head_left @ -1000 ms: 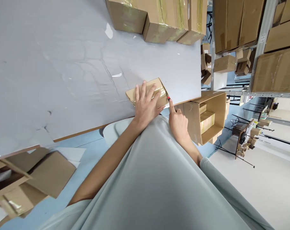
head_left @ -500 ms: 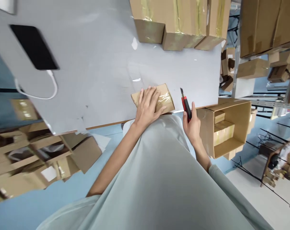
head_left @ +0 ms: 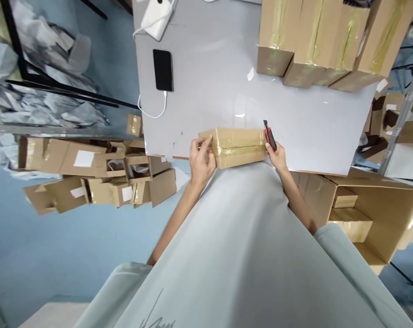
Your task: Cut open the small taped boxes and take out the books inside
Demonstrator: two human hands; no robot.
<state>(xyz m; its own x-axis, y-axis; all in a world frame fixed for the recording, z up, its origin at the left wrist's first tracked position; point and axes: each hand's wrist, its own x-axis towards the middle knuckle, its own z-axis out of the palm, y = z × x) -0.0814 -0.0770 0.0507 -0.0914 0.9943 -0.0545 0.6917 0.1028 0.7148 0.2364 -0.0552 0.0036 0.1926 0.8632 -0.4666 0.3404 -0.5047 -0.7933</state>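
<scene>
A taped cardboard box (head_left: 240, 156) lies tilted at the front edge of the table, close to my body, a strip of tape running along its length. My left hand (head_left: 202, 161) grips its left end with bent fingers. In my right hand (head_left: 277, 156) is a red and black box cutter (head_left: 269, 137), its blade end pointing away from me. The fingertips of that hand meet the right end of the box.
Several taped cartons (head_left: 305, 68) stand at the back right of the grey table (head_left: 206, 100). A phone (head_left: 163, 70) on a white cable lies left. An open carton (head_left: 380, 200) holding smaller boxes stands right, below the table edge; opened boxes (head_left: 104, 173) pile up left.
The view has swung left. My left hand has gone from lying flat on the box to gripping its left end. The box is turned, and my right hand with the cutter has come to its right end.
</scene>
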